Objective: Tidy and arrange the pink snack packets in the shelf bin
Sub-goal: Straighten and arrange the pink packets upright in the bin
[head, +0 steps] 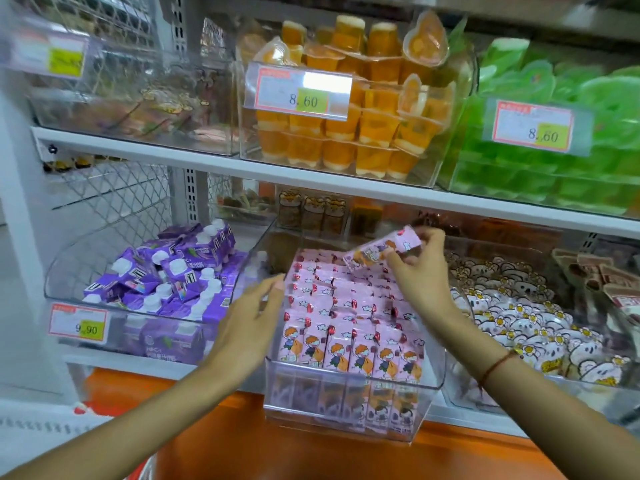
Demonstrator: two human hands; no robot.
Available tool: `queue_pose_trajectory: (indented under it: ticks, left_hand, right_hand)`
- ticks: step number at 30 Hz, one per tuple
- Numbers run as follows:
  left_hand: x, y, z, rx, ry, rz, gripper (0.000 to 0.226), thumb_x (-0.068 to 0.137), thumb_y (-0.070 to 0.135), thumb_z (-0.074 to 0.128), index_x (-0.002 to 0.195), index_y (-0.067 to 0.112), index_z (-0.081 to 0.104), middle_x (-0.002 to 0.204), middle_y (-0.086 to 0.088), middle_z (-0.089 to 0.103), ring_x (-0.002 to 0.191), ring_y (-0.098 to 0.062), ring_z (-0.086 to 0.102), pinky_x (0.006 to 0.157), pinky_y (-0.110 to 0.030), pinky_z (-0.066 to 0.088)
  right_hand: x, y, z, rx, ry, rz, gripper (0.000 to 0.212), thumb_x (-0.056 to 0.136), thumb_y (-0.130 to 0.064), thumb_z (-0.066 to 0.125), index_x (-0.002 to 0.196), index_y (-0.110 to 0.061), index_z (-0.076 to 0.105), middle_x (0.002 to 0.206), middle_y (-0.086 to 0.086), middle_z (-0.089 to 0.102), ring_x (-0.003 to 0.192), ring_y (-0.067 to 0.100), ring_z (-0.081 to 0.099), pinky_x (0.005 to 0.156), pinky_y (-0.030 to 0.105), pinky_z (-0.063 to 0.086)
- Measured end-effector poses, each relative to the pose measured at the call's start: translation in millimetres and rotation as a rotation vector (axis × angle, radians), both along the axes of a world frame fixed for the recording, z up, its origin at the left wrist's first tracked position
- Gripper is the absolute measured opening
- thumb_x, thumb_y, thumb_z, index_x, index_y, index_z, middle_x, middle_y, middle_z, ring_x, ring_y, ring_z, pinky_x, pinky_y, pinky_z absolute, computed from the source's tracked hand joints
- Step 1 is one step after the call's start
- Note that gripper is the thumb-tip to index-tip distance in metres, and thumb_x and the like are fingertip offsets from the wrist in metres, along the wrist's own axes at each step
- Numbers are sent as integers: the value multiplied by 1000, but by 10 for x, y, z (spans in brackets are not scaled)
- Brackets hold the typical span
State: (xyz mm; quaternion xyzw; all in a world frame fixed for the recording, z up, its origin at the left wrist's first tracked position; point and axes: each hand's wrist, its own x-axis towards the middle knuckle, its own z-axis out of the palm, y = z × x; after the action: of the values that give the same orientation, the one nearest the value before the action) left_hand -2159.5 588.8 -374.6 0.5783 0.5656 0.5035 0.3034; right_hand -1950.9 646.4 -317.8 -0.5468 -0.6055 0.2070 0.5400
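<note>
right hand: my right hand [420, 268] pinches one glossy pink cartoon-printed snack packet [382, 250], tilted above the back rows
left hand: my left hand [254, 315] lies relaxed, fingertips at the clear plastic shelf bin [349, 400]
risk: I judge a crooked drop could topple the standing rows; the bin overhangs the shelf, so a nudge may slide it

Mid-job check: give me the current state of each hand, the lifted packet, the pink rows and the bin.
Right hand: pinches one pink packet, raised over the back rows.
Left hand: fingers straight, at the bin's left side.
Held pink packet: lifted, tilted, clear of the rows.
Pink packets in bin: upright in packed rows.
Clear bin: open-topped, nearly full, front hanging over the shelf edge.
</note>
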Motion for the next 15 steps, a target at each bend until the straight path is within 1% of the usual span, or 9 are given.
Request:
queue_pose_trajectory:
  ticks: [1, 2, 4, 5, 9, 11, 12, 13, 15]
  left_hand:
    - [12, -22, 9, 8, -16, -10, 30, 100, 32, 42, 128, 34, 52, 133, 2, 56, 115, -18, 58, 99, -46, 47]
    - [16, -36, 17, 14, -26, -16, 26, 100, 31, 43, 123, 39, 51, 133, 3, 57, 115, -18, 58, 99, -47, 47]
    - [9, -46, 21, 9, -25, -25, 23, 99, 31, 44, 115, 46, 48, 131, 4, 57, 114, -17, 59, 99, -46, 48]
    - [2, -47, 20, -1, -31, -30, 22, 99, 31, 45, 112, 49, 48, 130, 5, 58, 114, -17, 59, 99, -47, 48]
    - [-31, -64, 32, -21, -135, -56, 24, 97, 31, 47, 101, 54, 52, 110, 22, 61, 109, -10, 60, 99, -46, 49]
    - [-34, -76, 35, -19, -153, -73, 23, 97, 30, 48, 103, 52, 55, 103, 27, 61, 104, -3, 61, 97, -43, 50]
    - [-27, -84, 39, -20, -151, -77, 22, 97, 31, 49, 106, 49, 56, 104, 26, 62, 103, -1, 61, 97, -41, 51]
    - [-13, -83, 52, -19, -141, -74, 21, 96, 32, 50, 110, 46, 58, 106, 23, 64, 102, -1, 61, 96, -40, 51]
    - [4, -75, 74, -19, -122, -40, 24, 96, 30, 52, 118, 35, 61, 111, 14, 67, 102, -8, 63, 95, -40, 51]
  right_hand:
    - [-48, 88, 23, -18, -56, -23, 35, 91, -13, 62, 111, -15, 32, 84, 10, 63, 68, 21, 57, 67, 42, 50]
    - [-100, 171, 45, -31, -100, -37, 32, 92, -13, 61, 109, -14, 34, 87, 11, 63, 69, 23, 58, 69, 44, 52]
    - [-198, 334, 67, -31, -156, -56, 23, 93, -11, 58, 111, -9, 43, 100, 14, 64, 86, 30, 62, 77, 50, 54]
    - [-239, 407, 63, -29, -169, -77, 23, 93, -10, 56, 113, -7, 46, 102, 15, 64, 90, 32, 63, 78, 50, 54]
    - [-293, 637, 2, -97, -228, -99, 44, 92, -2, 53, 131, -10, 33, 84, 5, 55, 79, 28, 60, 64, 38, 49]
    - [-279, 727, 17, -184, -342, -9, 45, 92, -2, 54, 132, -8, 34, 92, 14, 58, 78, 27, 58, 57, 33, 47]
    - [-273, 758, 39, -213, -404, 34, 45, 93, -2, 54, 133, -8, 35, 96, 18, 58, 78, 28, 58, 58, 31, 47]
    - [-262, 789, 73, -218, -456, 68, 45, 92, -3, 56, 133, -8, 37, 102, 20, 59, 83, 29, 59, 63, 33, 49]
    - [-282, 818, 116, -185, -514, 88, 45, 90, -5, 60, 131, -8, 45, 116, 19, 59, 102, 31, 59, 84, 34, 49]
